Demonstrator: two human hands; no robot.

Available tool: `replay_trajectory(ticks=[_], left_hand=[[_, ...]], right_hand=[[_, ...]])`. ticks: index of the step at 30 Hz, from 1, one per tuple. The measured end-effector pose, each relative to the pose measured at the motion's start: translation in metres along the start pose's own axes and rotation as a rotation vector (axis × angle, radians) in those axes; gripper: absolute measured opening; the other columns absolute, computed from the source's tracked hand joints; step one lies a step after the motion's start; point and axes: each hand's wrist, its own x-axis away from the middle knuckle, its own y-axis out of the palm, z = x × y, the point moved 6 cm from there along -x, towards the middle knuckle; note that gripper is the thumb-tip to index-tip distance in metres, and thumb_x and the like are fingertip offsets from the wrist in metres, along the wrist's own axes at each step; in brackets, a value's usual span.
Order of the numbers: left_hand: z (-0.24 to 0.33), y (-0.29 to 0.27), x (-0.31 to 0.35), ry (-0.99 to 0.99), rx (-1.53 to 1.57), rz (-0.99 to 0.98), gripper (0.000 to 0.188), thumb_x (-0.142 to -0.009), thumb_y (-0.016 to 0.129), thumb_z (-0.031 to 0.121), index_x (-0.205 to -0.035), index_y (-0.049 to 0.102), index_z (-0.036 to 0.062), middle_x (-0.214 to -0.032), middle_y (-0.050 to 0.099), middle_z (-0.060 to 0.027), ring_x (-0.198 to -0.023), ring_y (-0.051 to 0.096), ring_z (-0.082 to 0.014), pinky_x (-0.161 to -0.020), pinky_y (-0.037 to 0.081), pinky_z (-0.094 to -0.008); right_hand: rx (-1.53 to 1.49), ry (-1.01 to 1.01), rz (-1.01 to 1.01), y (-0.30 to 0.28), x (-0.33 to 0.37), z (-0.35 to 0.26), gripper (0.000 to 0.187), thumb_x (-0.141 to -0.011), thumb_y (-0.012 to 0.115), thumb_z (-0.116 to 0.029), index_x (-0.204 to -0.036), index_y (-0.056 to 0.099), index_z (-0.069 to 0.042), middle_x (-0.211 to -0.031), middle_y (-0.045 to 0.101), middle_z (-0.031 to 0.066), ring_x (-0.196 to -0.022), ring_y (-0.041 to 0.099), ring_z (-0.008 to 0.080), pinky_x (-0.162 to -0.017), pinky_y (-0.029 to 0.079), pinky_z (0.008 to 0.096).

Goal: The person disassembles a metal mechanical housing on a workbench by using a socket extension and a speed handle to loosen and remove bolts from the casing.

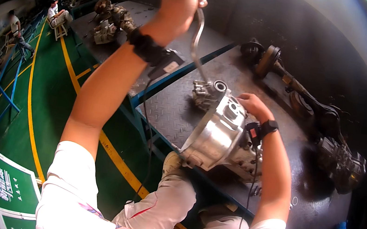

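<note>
My left hand (180, 4) is raised high in front of me, its fingers wrapped round a bent metal speed brace (197, 39). The brace's curved end passes out at the upper edge; its shaft runs down to small metal parts (202, 92) beside the gearbox housing. The silver gearbox housing (212, 139) stands on the table's near edge, its wide bell-shaped side toward me. A round bearing (220, 86) shows at its top. My right hand (257, 107) grips the far right side of the housing, fingers bent over its edge and partly hidden.
The steel-topped table (170, 108) carries a dark axle assembly (299, 91) and a greasy gearbox (340, 164) at the right. More machine parts (111, 25) lie on a farther table. Cables hang from both wrists. Two people are at far left; a green-and-white box (9, 184) stands lower left.
</note>
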Motion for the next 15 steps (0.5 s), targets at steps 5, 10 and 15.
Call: replay_trajectory(ticks=[5,10,15], left_hand=[[0.049,-0.055,0.051,-0.194,0.034,-0.073,0.051,-0.118,0.044,0.040,-0.076,0.032,0.0151,-0.067,0.024,0.0042,-0.060,0.024,-0.0115,-0.057,0.027,-0.0314],[0.080,-0.126,0.123,-0.335,0.024,-0.114,0.051,-0.117,0.043,0.045,-0.077,0.034,0.0154,-0.066,0.023,0.0050,-0.058,0.021,-0.0094,-0.058,0.026,-0.0295],[0.095,-0.178,0.178,-0.465,-0.001,0.014,0.050,-0.118,0.042,0.044,-0.077,0.033,0.0156,-0.063,0.022,0.0052,-0.054,0.020,-0.0086,-0.057,0.027,-0.0280]], right_hand=[[0.194,-0.016,-0.048,-0.009,-0.019,0.000,0.042,-0.087,0.081,-0.034,-0.110,0.082,0.001,-0.098,0.081,0.0165,-0.089,0.075,0.0239,-0.083,0.057,0.0376],[0.177,0.040,0.035,-0.019,-0.018,-0.022,0.044,-0.088,0.075,-0.037,-0.092,0.078,0.007,-0.082,0.075,0.0109,-0.076,0.067,0.0198,-0.074,0.054,0.0359],[-0.191,-0.099,0.186,-0.065,0.047,-0.071,0.037,-0.098,0.076,-0.035,-0.107,0.079,0.001,-0.089,0.073,0.0019,-0.078,0.064,0.0100,-0.071,0.052,0.0281]])
